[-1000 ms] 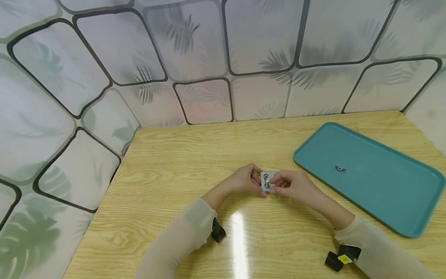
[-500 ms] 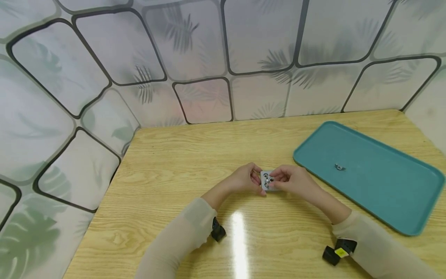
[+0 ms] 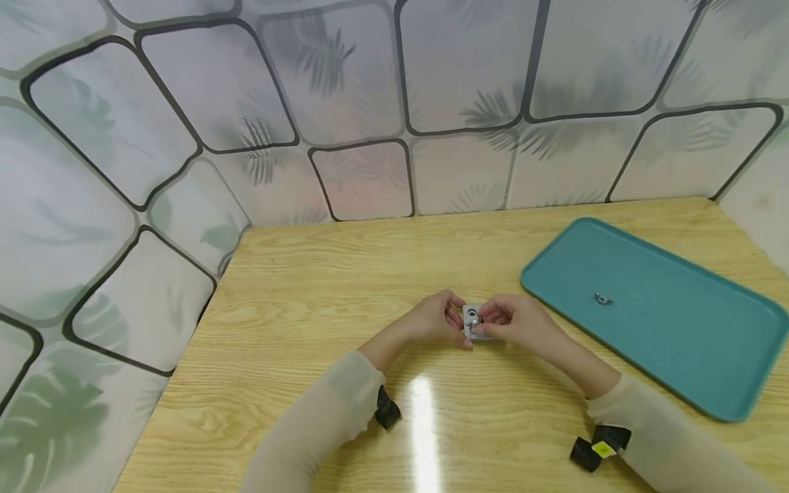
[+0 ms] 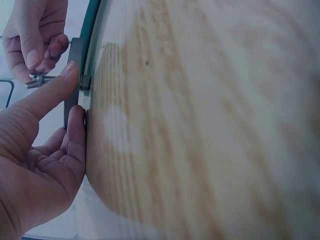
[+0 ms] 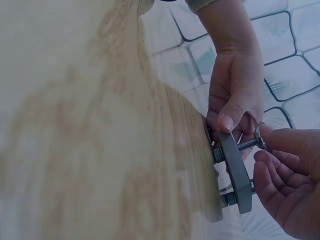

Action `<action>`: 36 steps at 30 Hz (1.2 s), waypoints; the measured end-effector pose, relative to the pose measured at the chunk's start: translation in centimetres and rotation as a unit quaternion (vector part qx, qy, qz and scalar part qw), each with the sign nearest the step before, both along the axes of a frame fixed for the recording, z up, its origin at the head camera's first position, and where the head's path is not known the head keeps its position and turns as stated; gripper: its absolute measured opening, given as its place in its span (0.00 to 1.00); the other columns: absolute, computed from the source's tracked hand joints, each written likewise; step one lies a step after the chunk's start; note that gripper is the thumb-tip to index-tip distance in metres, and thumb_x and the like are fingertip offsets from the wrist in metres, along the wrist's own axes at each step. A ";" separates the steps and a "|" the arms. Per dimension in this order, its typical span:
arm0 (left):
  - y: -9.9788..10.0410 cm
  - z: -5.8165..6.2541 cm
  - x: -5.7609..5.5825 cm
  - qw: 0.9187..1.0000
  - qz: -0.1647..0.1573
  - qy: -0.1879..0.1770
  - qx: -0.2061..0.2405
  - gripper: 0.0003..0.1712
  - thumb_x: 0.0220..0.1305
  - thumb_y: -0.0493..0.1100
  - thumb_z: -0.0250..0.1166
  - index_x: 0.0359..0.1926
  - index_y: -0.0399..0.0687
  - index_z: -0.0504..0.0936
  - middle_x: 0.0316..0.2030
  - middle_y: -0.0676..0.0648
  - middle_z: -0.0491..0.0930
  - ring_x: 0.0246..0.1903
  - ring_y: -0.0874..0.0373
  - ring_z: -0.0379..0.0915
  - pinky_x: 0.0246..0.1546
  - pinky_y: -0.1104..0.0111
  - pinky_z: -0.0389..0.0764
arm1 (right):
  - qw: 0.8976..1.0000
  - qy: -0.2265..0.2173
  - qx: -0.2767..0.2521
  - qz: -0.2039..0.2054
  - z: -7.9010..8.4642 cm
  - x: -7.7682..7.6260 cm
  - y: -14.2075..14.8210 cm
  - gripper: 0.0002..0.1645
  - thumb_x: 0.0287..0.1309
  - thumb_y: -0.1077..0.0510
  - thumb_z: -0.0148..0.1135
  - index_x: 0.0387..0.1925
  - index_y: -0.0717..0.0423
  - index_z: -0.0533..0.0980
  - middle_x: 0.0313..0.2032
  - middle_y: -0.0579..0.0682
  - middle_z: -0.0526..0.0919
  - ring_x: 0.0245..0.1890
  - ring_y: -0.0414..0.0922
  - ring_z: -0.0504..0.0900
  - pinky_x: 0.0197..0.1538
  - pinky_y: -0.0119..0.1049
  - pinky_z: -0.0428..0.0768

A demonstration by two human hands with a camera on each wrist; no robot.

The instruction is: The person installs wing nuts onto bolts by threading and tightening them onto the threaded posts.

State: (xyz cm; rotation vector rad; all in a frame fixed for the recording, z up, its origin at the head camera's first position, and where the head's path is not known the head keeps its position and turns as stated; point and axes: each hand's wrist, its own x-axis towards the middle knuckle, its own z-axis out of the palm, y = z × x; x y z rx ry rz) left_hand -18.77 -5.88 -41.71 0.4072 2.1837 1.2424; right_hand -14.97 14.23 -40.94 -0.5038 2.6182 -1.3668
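Note:
My left hand (image 3: 431, 318) grips the edge of a small grey metal plate (image 5: 236, 172), thumb on one face and fingers round the other. Bolts pass through the plate; the right wrist view shows their heads (image 5: 217, 155) on the table side. A threaded bolt shaft (image 5: 247, 144) sticks out of the opposite face and carries a wing nut (image 5: 259, 136). My right hand (image 3: 520, 322) pinches that wing nut between thumb and fingers. The left wrist view shows the wing nut (image 4: 35, 81) near the shaft's end. Right fingers partly cover the plate in the head view.
A teal tray (image 3: 672, 322) lies on the right of the wooden table (image 3: 320, 274). One loose wing nut (image 3: 603, 299) rests in it. Behind the table hangs a patterned curtain or wall covering (image 3: 357, 178). Each wrist wears a small black camera (image 3: 387, 409).
The right fingers have shifted slightly on the plate and now pinch the wing nut. The left hand and plate stay in place. The head view moves a little.

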 end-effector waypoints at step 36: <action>0.0 -0.4 -0.1 1.000 0.000 0.003 -0.007 0.41 0.42 0.38 0.79 0.57 0.40 0.68 0.36 0.49 0.78 0.35 0.60 0.76 0.37 0.71 0.78 | 1.000 0.001 -0.002 -0.003 0.0 0.0 -0.3 0.13 0.52 0.59 0.69 0.38 0.61 0.80 0.29 0.49 0.83 0.29 0.41 0.79 0.29 0.31 0.77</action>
